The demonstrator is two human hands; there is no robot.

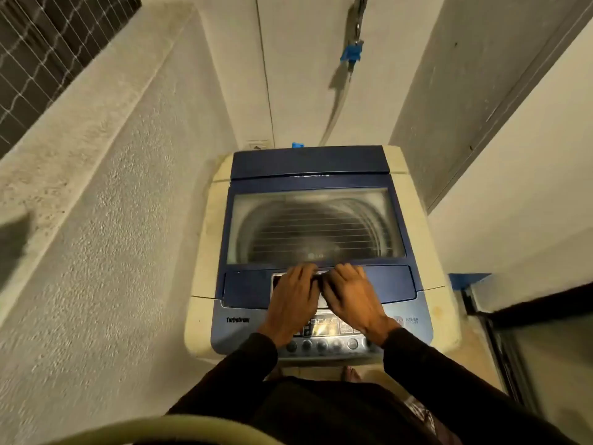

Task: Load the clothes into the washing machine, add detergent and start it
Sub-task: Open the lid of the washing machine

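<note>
The washing machine (321, 252), a cream-bodied top loader with a blue top, stands in a narrow nook, centred in the view and pushed toward the far wall. Its lid (316, 226) is down, and the ribbed drum shows dimly through the tinted window. Both hands rest side by side on the near edge of the lid, just above the control panel (324, 329). The left hand (293, 298) has its fingers pressed together and curled over the lid's front lip; the right hand (351, 295) does the same, its knuckles touching the left's. Whether the fingertips grip a handle cannot be told. A row of round buttons (322, 344) runs along the panel's near edge. Dark sleeves cover both forearms. To the left rises a rough plastered wall (106, 239) with a ledge and a meshed window (41, 49) above it. On the far wall hangs a tap with a blue fitting (352, 54), a hose (337, 107) trailing down behind the machine. On the right is a dark-framed door (500, 319).
</note>
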